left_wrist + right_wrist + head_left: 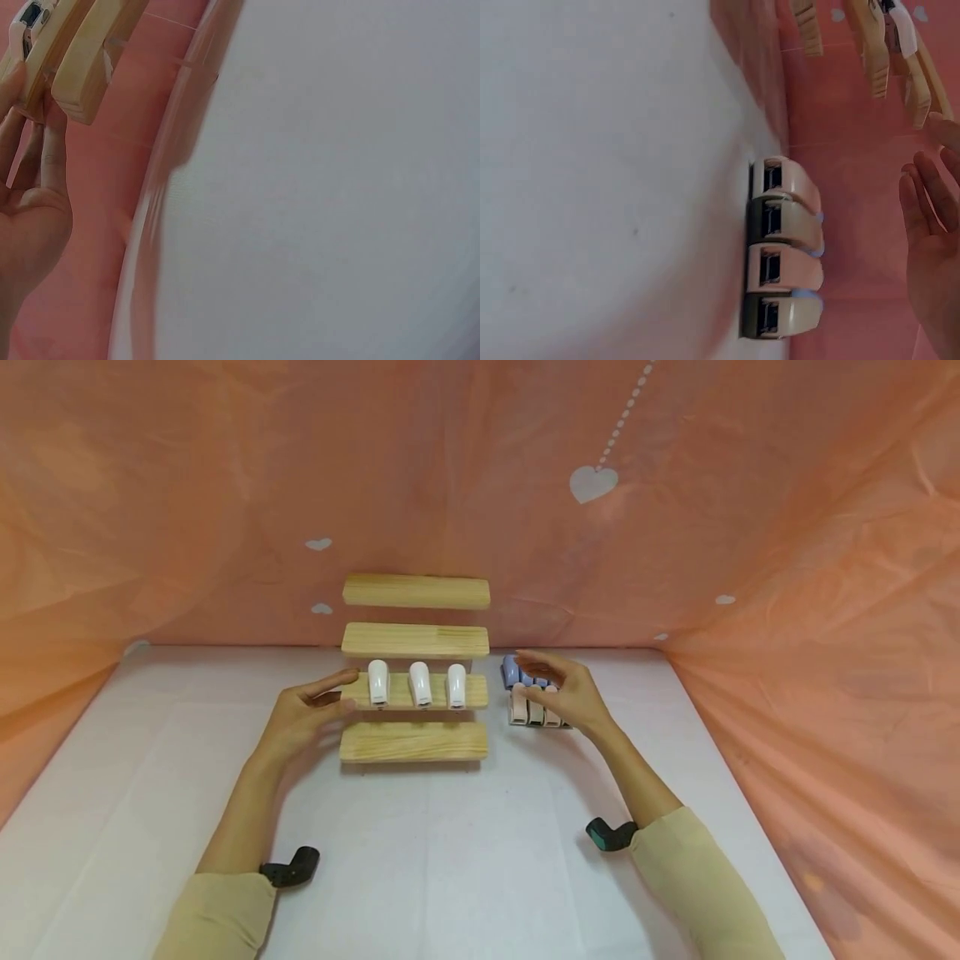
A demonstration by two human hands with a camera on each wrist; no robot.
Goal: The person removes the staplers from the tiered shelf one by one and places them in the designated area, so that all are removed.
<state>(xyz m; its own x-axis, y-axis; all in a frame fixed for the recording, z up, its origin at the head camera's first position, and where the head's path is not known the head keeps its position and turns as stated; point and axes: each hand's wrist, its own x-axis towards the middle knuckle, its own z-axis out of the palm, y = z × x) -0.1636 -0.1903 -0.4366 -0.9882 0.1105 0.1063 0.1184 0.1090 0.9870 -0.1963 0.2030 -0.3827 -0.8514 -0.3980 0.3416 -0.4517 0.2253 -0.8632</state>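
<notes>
A wooden tiered display rack (412, 743) stands on the white table. Three white mini staplers (421, 685) stand in a row on its second tier from the bottom. My left hand (300, 714) grips that tier's left end between thumb and fingers, as the left wrist view also shows. My right hand (566, 693) is to the right of the rack, its fingers extended and holding nothing. Near it sits a row of pink and greyish mini staplers (772, 268), with blue mini staplers (511, 671) behind them, partly hidden by the hand.
The rack's upper tiers (416, 639) rise in steps toward the back. An orange-pink cloth with white hearts (594, 484) hangs behind and at both sides. White cloth (450, 860) covers the table. A black wrist device (611, 835) sits on each forearm.
</notes>
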